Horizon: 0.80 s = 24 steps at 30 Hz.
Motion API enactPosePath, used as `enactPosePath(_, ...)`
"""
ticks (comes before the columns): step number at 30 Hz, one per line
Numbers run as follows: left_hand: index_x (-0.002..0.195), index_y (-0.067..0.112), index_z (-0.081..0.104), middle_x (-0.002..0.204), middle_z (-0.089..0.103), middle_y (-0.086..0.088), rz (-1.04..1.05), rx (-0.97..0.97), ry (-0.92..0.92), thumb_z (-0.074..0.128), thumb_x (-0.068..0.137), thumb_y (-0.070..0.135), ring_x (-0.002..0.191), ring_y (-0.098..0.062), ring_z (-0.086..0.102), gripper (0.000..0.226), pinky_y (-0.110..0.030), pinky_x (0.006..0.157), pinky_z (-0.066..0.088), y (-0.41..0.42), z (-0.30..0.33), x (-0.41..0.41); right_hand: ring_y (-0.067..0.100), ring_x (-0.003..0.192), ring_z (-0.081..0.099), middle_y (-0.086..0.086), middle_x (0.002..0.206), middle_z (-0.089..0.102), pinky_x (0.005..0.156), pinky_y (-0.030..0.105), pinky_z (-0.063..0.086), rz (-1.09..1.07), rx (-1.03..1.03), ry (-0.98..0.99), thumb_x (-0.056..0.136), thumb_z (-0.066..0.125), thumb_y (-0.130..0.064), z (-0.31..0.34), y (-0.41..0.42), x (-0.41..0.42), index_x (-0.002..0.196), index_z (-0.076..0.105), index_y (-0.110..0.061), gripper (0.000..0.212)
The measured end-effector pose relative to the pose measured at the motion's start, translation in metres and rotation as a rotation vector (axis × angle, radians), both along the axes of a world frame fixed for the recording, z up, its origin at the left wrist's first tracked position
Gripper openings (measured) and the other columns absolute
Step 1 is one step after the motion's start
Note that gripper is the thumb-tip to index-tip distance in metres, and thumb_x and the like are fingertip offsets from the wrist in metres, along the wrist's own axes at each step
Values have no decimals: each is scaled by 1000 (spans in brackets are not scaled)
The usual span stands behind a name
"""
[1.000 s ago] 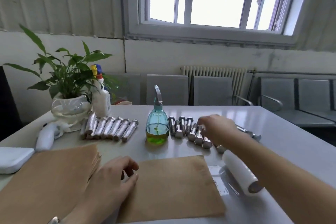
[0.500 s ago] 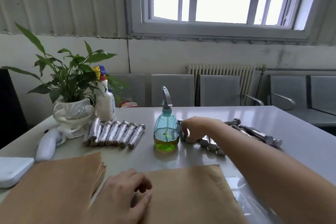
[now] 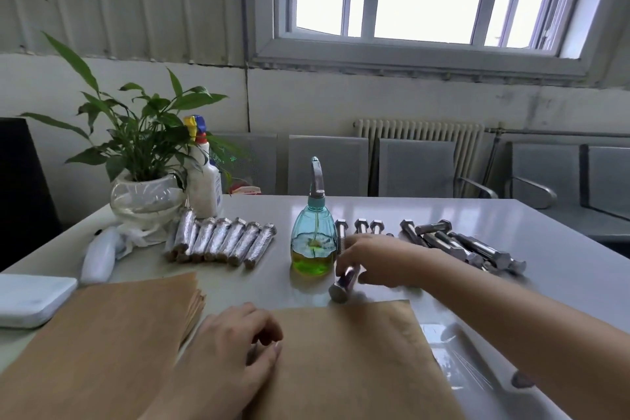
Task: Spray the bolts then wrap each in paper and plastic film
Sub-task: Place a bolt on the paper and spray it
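Left to right: finished wrapped bolts (image 3: 221, 242) lie parked aside; our left hand (image 3: 235, 348) pins the paper sheet (image 3: 341, 361) flat, fingers loosely curled, grasping nothing; our right hand (image 3: 375, 262) grips one bolt (image 3: 344, 283) — beside the spray bottle (image 3: 313, 242), just short of the sheet.

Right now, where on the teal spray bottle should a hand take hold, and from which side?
Grip the spray bottle at its narrow neck below the pump, coming from above or its left: it stands upright, its body is wide, and the right hand with a bolt crowds its right side.
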<state>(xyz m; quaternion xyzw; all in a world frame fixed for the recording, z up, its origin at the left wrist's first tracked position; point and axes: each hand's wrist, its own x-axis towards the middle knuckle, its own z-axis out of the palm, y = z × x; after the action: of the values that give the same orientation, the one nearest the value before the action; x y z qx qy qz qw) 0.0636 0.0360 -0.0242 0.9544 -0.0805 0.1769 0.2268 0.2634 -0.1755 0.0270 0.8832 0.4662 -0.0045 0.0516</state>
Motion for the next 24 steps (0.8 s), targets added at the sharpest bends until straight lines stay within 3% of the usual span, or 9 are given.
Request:
enactPosePath(3, 89, 45, 55, 87, 58, 20, -16, -29, -4, 66, 81, 39, 90, 7, 51, 14, -24, 91, 41, 1, 2, -3, 19, 110, 51, -3, 119, 57, 88, 37, 47, 100, -41, -207, 91, 63, -14, -9, 0, -5, 117, 65, -30, 30)
enactPosePath(7, 111, 60, 41, 108, 52, 37, -79, 18, 81, 67, 75, 57, 107, 21, 41, 44, -11, 101, 27, 3, 3, -7, 14, 115, 47, -12, 124, 56, 90, 30, 31, 133, 8, -318, 99, 51, -26, -9, -8, -17, 123, 57, -35, 26)
enactPosePath(10, 120, 69, 24, 115, 40, 47, -94, 44, 176, 62, 68, 68, 111, 29, 28, 64, -1, 98, 14, 2, -1, -6, 16, 110, 51, -7, 118, 55, 84, 28, 30, 79, 169, -256, 99, 52, -33, -3, -18, -39, 123, 57, -29, 25)
enactPosePath(14, 129, 70, 9, 127, 34, 46, -80, 22, 225, 59, 64, 73, 124, 11, 28, 82, -11, 105, 17, 4, -7, -4, 10, 93, 51, -13, 101, 49, 79, 24, 38, 8, 310, 14, 93, 61, -33, -5, -20, -85, 111, 61, -27, 19)
enactPosePath(17, 131, 68, 2, 132, 32, 44, -82, 18, 256, 59, 67, 71, 130, 10, 27, 86, -14, 112, 14, 6, -8, -3, 8, 96, 51, -16, 102, 48, 86, 26, 42, -33, 288, 110, 93, 59, -33, -18, -22, -112, 110, 60, -29, 18)
enactPosePath(20, 134, 65, 0, 136, 30, 42, -104, 18, 287, 61, 74, 66, 128, 21, 20, 86, -6, 110, 2, 6, -8, -4, 15, 106, 55, -12, 114, 54, 91, 36, 41, -69, 246, 64, 96, 54, -36, -28, -22, -125, 115, 60, -31, 21)
enactPosePath(24, 141, 57, 2, 137, 28, 40, -128, 52, 300, 62, 80, 62, 108, 41, 3, 85, 4, 97, -13, 4, -7, -3, 12, 113, 51, -14, 121, 53, 90, 35, 33, -97, 195, -66, 97, 47, -46, -37, -20, -131, 122, 57, -36, 29)
